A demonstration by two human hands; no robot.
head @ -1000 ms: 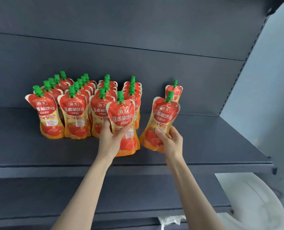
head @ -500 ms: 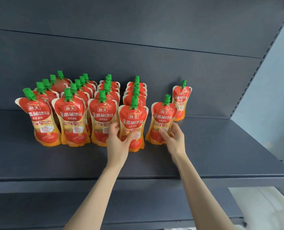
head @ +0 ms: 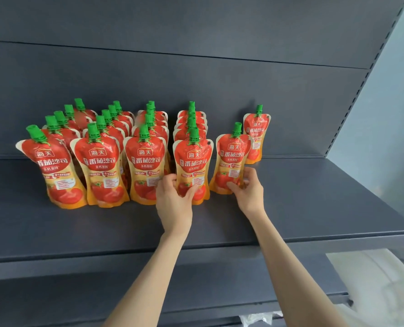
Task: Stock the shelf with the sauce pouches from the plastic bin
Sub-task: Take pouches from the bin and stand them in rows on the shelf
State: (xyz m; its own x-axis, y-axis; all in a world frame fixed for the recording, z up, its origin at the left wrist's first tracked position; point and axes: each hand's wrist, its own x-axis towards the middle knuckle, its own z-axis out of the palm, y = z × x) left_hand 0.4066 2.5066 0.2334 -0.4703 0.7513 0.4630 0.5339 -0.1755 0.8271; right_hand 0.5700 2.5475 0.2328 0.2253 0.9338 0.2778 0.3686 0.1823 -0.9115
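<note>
On the shelf (head: 314,199), left hand (head: 172,204), right hand (head: 249,192) hold pouches (head: 192,161) (upright).

- A dark grey metal back panel (head: 196,74) fills the upper view, crossed by one long horizontal seam.
- The matte grey shelf (head: 314,204) juts out from its foot.
- A slotted upright (head: 371,72) edges the panel on the right.
- A pale blue-grey wall (head: 394,114) stands beyond it.
- A lower shelf (head: 54,298) sits beneath, darker.
- A white, blurred object (head: 380,291) lies at the lower right.
- The light is soft and even.
</note>
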